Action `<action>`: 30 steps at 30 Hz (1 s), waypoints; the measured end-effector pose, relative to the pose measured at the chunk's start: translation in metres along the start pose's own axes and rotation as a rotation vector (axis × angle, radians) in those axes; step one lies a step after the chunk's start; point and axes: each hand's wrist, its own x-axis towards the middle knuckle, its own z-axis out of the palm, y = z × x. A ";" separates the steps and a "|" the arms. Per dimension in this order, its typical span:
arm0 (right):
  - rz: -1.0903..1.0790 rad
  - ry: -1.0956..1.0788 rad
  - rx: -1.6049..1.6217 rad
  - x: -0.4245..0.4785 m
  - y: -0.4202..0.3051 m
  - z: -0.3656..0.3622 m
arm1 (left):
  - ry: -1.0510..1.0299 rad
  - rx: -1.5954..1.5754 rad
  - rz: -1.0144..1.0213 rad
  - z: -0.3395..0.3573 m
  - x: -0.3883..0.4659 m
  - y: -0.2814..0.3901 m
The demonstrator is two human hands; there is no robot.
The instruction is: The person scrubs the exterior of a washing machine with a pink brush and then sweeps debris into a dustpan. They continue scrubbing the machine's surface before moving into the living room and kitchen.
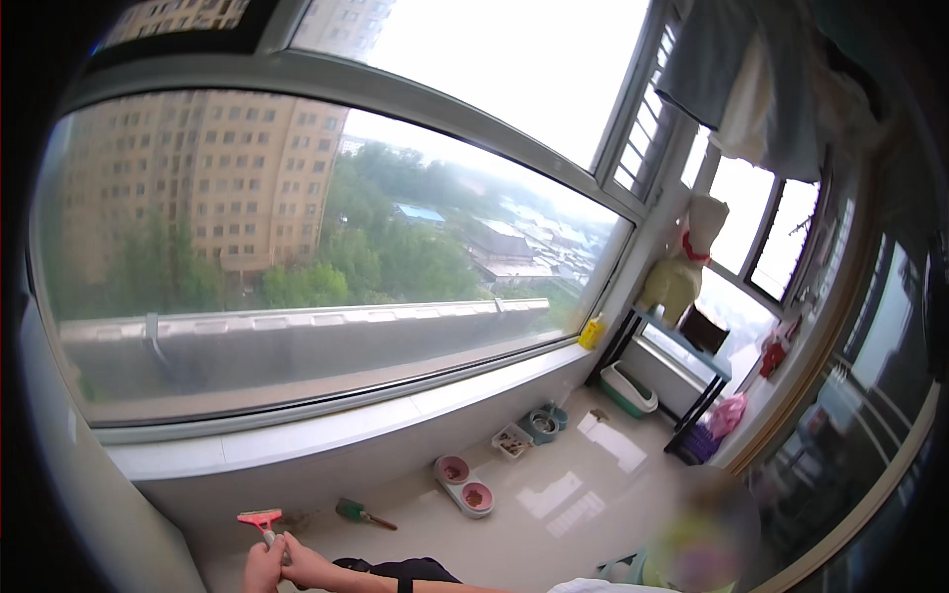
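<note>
At the lower left, a small squeegee with a pinkish-red head and a grey handle points up and away from me. Its head shows in front of the low wall under the window. My left hand is wrapped around the handle. Just to its right, my right hand closes on the same handle, its forearm running to the right along the bottom edge. The lower end of the handle is mostly hidden by my fingers. Above the hands, a white windowsill runs below a large window.
A green-headed brush lies on the floor. Beyond are a double pet bowl, a white tray, a metal bowl and a litter box beside a table. A yellow container stands on the sill. Laundry hangs above.
</note>
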 end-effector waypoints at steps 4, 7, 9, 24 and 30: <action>0.292 -0.151 0.047 0.033 -0.026 0.007 | 0.425 0.381 0.321 -0.017 0.009 0.013; 0.277 -0.021 -0.017 0.063 -0.017 0.014 | 0.600 0.417 0.494 -0.034 0.016 0.031; 0.299 -0.022 -0.035 0.083 -0.017 0.022 | 0.477 0.296 0.311 -0.056 0.021 0.034; 0.381 -0.299 0.188 0.097 -0.068 -0.025 | 0.183 0.637 0.538 -0.081 0.054 0.012; 0.078 -0.038 -0.414 0.109 0.011 0.011 | 0.273 0.913 0.653 -0.065 0.044 0.010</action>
